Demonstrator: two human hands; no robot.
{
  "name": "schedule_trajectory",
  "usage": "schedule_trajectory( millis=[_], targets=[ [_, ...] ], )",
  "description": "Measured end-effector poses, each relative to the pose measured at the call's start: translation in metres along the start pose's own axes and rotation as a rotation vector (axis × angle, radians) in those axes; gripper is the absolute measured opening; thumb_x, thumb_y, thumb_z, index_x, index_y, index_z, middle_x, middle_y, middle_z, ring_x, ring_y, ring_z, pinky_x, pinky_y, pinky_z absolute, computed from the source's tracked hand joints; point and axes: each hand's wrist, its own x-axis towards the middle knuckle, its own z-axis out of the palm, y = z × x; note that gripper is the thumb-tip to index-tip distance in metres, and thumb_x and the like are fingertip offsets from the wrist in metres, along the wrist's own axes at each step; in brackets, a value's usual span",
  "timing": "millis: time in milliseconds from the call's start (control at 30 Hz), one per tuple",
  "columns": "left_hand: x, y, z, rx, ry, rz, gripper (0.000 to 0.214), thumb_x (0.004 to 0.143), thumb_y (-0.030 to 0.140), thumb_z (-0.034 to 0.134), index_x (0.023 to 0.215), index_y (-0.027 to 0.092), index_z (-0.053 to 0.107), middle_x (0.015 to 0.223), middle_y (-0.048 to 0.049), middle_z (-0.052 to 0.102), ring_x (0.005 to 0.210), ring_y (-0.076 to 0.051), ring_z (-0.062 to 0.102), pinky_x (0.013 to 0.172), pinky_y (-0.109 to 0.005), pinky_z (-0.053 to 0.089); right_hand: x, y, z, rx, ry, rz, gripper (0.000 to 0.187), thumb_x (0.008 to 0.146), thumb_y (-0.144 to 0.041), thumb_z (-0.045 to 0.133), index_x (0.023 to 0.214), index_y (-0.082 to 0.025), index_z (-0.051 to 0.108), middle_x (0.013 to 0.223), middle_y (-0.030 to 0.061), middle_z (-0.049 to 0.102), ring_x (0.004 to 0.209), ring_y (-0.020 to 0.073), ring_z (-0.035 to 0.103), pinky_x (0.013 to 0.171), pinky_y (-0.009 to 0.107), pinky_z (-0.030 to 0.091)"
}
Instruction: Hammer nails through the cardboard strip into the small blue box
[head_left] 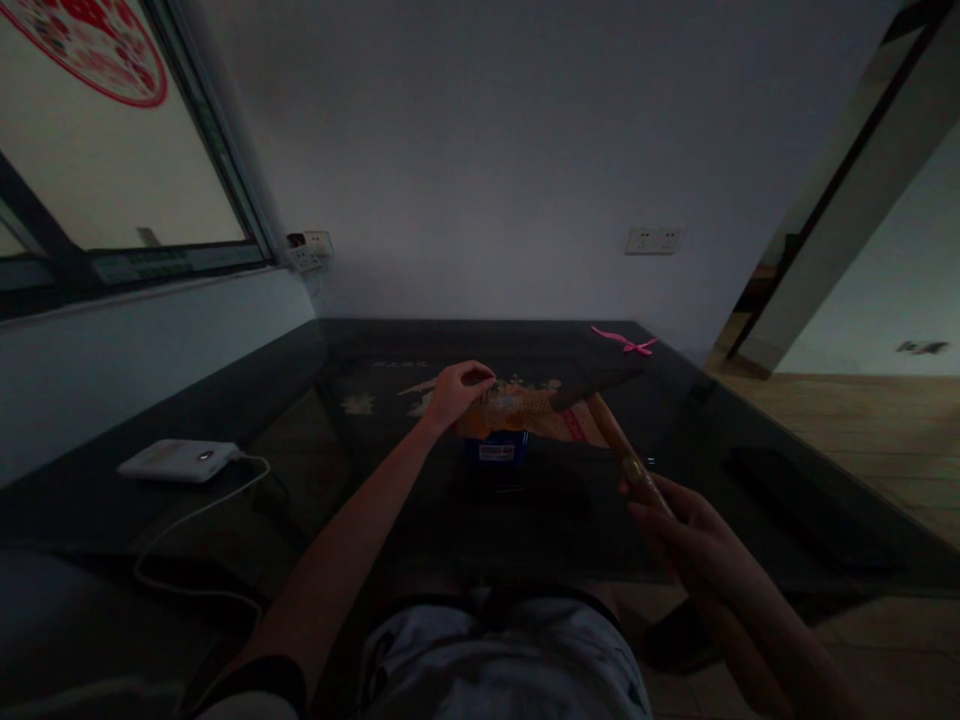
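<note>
My right hand [675, 515] is closed round the wooden handle of a tool [634, 470]. Across the handle's far end lies a dark tapered head [592, 388], too dim to name more exactly. My left hand [463, 388] has its fingers curled in a pinch at the left end of a brown patterned piece [536, 408] with a red stripe. Whether the fingertips grip that piece or something small, I cannot tell. Just below the patterned piece stands a blue container [499, 448] with a pale label.
A white power bank [180, 460] with a white cable [202, 515] lies at the left of the dark table [420, 530]. A pink ribbon [626, 342] rests near the back right. A flat black object [806, 505] sits at the right edge. The wall carries sockets [654, 240].
</note>
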Motion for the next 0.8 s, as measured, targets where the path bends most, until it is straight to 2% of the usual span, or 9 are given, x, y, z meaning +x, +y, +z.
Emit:
schedule_trajectory(
  millis=[200,367,467,800],
  targets=[
    [-0.002,-0.008,0.004,-0.052,-0.124,-0.046,0.015,0.074,0.027,0.062,0.08,0.013,0.064,0.078,-0.0052,0.067,0.076,-0.015,0.064,0.074,-0.029,0.051,0.009,-0.009,0.01,-0.003,-0.061,-0.018,0.043,0.07,-0.048,0.064,0.099,-0.018,0.054,0.047,-0.0097,0.04,0.033,0.0058,0.037,0.029,0.017,0.034],
    [-0.004,-0.01,0.004,-0.046,-0.098,-0.057,0.015,0.073,0.026,0.063,0.081,0.014,0.064,0.08,-0.0056,0.067,0.077,-0.015,0.064,0.075,-0.029,0.051,0.017,-0.01,0.013,-0.038,-0.155,-0.09,0.036,0.076,-0.043,0.06,0.1,-0.018,0.053,0.05,-0.0091,0.041,0.034,0.0052,0.037,0.031,0.016,0.036],
    [-0.004,-0.01,0.004,-0.056,-0.09,-0.06,0.014,0.073,0.025,0.064,0.08,0.013,0.063,0.08,-0.0057,0.067,0.076,-0.015,0.063,0.075,-0.029,0.051,0.021,-0.016,0.015,-0.063,-0.163,-0.117,0.034,0.076,-0.041,0.06,0.1,-0.017,0.054,0.052,-0.0089,0.041,0.035,0.0054,0.038,0.031,0.017,0.037],
    [-0.004,-0.009,0.005,0.021,-0.107,-0.07,0.011,0.073,0.02,0.063,0.081,0.014,0.064,0.078,-0.0043,0.068,0.074,-0.015,0.063,0.074,-0.031,0.051,0.052,-0.07,0.024,-0.233,-0.195,-0.202,0.032,0.075,-0.035,0.058,0.099,-0.014,0.055,0.053,-0.0082,0.041,0.037,0.0058,0.04,0.032,0.017,0.038]
  ],
)
